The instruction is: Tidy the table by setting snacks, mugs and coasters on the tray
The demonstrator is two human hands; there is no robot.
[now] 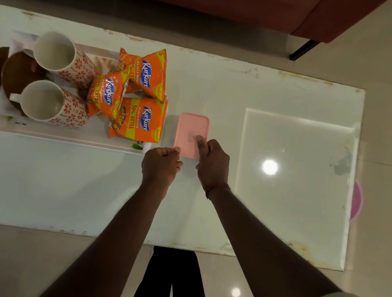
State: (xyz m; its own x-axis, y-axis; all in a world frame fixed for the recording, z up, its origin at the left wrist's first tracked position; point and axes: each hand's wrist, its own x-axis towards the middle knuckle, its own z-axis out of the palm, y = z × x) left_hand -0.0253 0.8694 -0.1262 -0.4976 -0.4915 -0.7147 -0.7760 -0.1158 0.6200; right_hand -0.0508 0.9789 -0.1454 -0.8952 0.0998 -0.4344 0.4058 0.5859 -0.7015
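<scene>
A white tray (63,138) lies at the left of the glossy table. On it stand two white mugs with red flower print (60,52) (46,103), round brown coasters (16,73) behind them, and three orange Kurkure snack packets (140,121) (146,72) (107,93). Just right of the tray lies a pink lidded box (191,128). My left hand (161,166) grips its near left corner. My right hand (212,162) holds its near right side, thumb pressed on the lid.
The table's far edge (239,67) faces a dark red sofa (331,17) with a black leg. A pink round object (356,200) shows past the right table edge. My dark trouser legs (173,277) stand at the near edge.
</scene>
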